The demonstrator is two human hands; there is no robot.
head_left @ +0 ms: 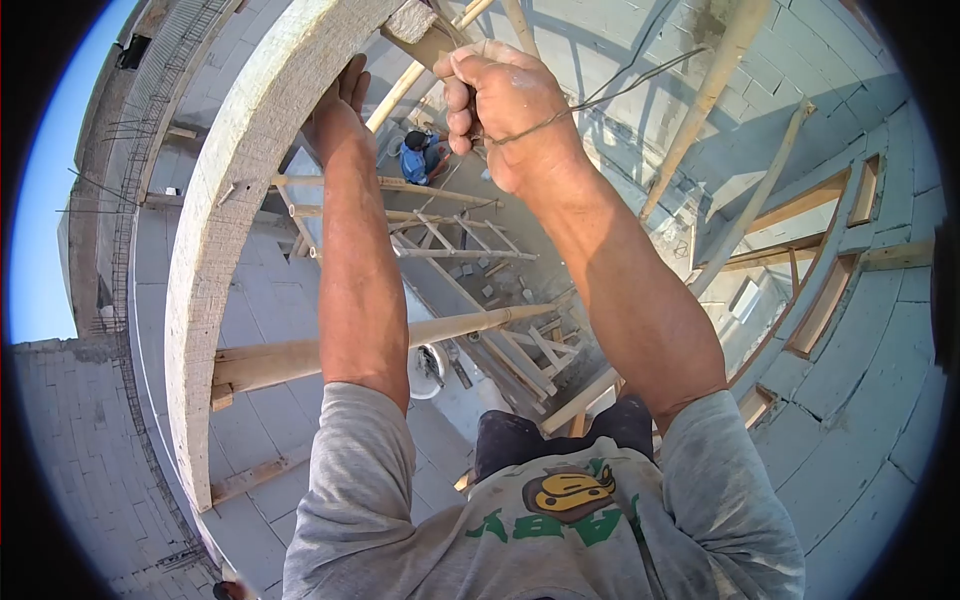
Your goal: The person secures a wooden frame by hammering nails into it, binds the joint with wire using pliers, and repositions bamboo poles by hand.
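Note:
My left hand [345,98] reaches up to the inner side of a pale, curved-looking wooden beam [215,190]. Its visible fingers are stretched out, and part of the hand is hidden behind the beam's edge. My right hand [510,105] is closed in a fist at the top middle, with a thin wire [635,82] running from it across the wrist to the upper right. A wooden piece [428,48] meets the beam just left of that fist. What lies inside the curled fingers is mostly hidden.
Far below, a co-worker in blue [422,158] crouches on the floor. A wooden ladder [465,236] and a round pole [450,328] cross beneath me. A white bucket [428,370] stands lower down. Block walls [860,380] with timber-framed openings rise at right, beside slanting poles [705,105].

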